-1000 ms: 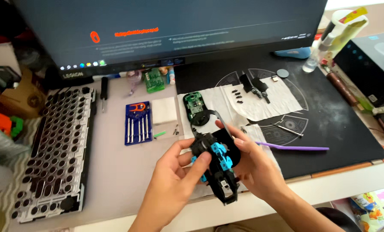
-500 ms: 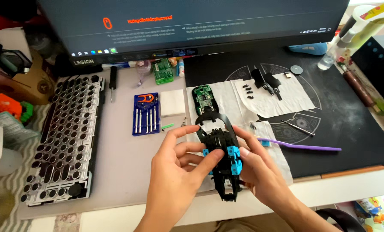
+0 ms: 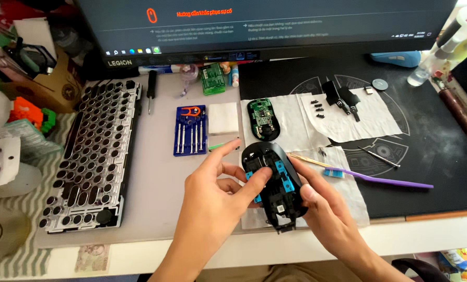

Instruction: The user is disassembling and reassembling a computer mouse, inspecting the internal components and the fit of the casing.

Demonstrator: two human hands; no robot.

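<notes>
Both my hands hold an opened black computer mouse shell [image 3: 271, 180] with blue plastic inserts, inner side up, above the front of the desk. My left hand [image 3: 218, 201] grips its left side, thumb pressing on a blue part. My right hand [image 3: 330, 214] cups the right and lower side. Just beyond the shell, a green circuit board [image 3: 263, 119] lies on white paper towel [image 3: 343, 122]. Small black mouse parts [image 3: 343, 98] and screws rest on the same towel farther right.
A keyboard without keycaps [image 3: 95, 156] lies at left. A blue screwdriver set [image 3: 190, 129], a white pad [image 3: 223, 118] and a purple toothbrush [image 3: 380, 178] lie near the hands. A monitor [image 3: 265, 26] stands behind, a black desk mat [image 3: 432, 151] at right, clutter at far left.
The view has shifted slightly, so the desk sits lower and to the right. My hands have turned the mouse shell a little and my left thumb has moved onto the blue insert.
</notes>
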